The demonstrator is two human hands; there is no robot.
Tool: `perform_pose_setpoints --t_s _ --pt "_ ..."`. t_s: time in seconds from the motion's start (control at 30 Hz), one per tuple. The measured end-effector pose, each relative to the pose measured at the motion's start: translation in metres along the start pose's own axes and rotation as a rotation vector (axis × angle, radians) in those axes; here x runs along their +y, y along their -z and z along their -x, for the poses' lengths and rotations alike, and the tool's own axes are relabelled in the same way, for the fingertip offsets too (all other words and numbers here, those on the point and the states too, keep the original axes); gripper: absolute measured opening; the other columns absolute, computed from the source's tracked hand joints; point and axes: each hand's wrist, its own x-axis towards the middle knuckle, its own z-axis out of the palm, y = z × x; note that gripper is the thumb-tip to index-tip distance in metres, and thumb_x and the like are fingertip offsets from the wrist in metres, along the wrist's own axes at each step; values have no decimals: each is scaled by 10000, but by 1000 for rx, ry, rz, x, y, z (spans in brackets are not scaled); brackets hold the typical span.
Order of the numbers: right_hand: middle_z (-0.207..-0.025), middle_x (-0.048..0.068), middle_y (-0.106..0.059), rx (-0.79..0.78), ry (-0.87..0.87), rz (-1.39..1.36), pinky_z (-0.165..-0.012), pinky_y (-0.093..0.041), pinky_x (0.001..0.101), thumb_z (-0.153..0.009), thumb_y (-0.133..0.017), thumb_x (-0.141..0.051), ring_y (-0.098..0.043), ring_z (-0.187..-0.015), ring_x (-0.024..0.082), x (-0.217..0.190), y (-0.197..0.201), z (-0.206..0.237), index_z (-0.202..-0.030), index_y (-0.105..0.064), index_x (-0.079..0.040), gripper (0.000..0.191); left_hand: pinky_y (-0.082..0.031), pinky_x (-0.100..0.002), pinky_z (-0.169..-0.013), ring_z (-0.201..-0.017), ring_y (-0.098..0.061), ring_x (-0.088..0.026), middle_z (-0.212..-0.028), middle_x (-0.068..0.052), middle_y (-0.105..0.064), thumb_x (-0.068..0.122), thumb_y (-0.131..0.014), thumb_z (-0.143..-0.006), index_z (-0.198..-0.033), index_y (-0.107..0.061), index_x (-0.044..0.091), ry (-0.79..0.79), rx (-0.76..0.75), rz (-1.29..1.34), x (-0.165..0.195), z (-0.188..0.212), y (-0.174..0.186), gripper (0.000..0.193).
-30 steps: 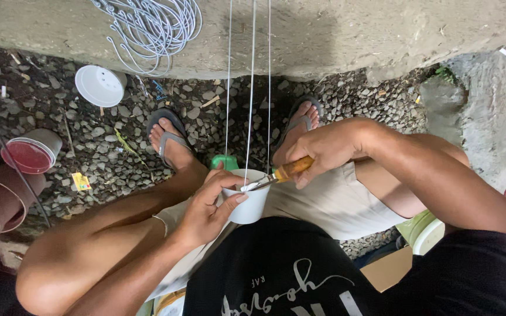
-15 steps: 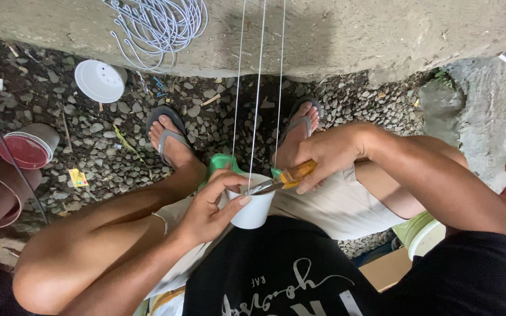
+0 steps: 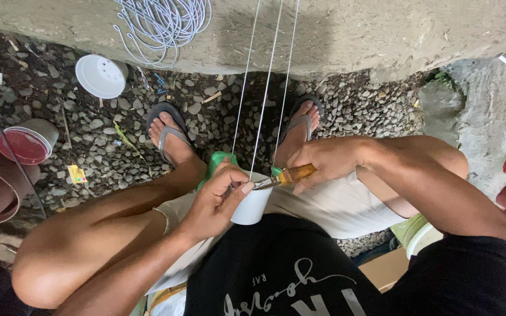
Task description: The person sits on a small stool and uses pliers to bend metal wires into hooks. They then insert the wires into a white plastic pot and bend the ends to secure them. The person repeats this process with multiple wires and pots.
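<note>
Head view looks straight down on a seated person working over the lap; the left hand (image 3: 218,202) wraps its fingers round a small white plastic pot (image 3: 252,206), thumb laid over the near rim, holding it firmly between the knees; the right hand (image 3: 323,161) is closed round the amber handle of a pair of pliers (image 3: 282,177), whose metal tip meets the pot's rim just by the left thumb; three thin white wires (image 3: 265,93) run from the rim up and away toward the far concrete ledge (image 3: 346,35), all drawn taut and close together, so the stringing looks already in place on this pot; what seems left, judging by where the tip sits, is the fastening or trimming of a wire end at the rim, though the exact contact is too small to make out; a green object (image 3: 219,161) shows just behind the pot, partly hidden; a coil of the same white wire (image 3: 162,23) lies on the ledge at far left, so stock remains; on the gravel (image 3: 112,140) to the left sits another white pot (image 3: 99,76) lying tipped, without wires as far as one can tell, and a red-lined pot (image 3: 24,143) nearer the left edge, with terracotta-coloured ones stacked beside it; both feet in grey sandals (image 3: 171,131) rest on the stones.
</note>
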Motion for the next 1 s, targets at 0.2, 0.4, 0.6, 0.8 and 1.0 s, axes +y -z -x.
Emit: perform_pose_setpoints --t_s 0.2,0.4,0.6,0.8,1.0 --pt "-806 -9 -622 73 -49 75 -602 -444 377 -895 -751 -376 -558 -604 177 6 -10 -1 -820 -699 -42 346 -358 -340 -1091 -943 -526 -159 -932 -30 -560 110 -640 -1045 -1035 -604 37 -66 -2 -41 -6 -3 2 82" --pt "-866 0 -650 152 -48 114 -657 -481 379 -880 -744 -378 -646 -723 176 0 -9 7 -901 -728 -75 305 -417 -314 -947 -972 -519 -159 -973 -31 -579 116 -641 -1046 -1068 -614 36 -108 8 -19 -13 -10 3 88" --pt "-996 28 -674 169 -152 96 -774 -518 358 -896 -702 -275 -677 -888 201 -16 -7 24 -1169 -652 -128 314 -424 -285 -916 -959 -524 -153 -993 -30 -585 142 -601 -1056 -1109 -627 39 -41 3 -14 -16 -10 3 119" --pt "-1000 28 -657 209 -242 59 -770 -528 371 -917 -660 -217 -670 -892 205 -33 -5 42 -1283 -628 -176 369 -431 -292 -932 -994 -545 -165 -1031 -42 -609 136 -577 -1064 -1166 -652 40 -24 -28 -22 -13 -12 3 159" --pt "-1028 30 -598 192 -157 280 -787 -499 392 -917 -670 -199 -623 -930 229 -35 -3 41 -1163 -653 -140 254 -437 -301 -931 -983 -541 -173 -1008 -47 -590 124 -590 -1040 -1336 -641 50 -66 -81 -123 -6 -13 6 309"
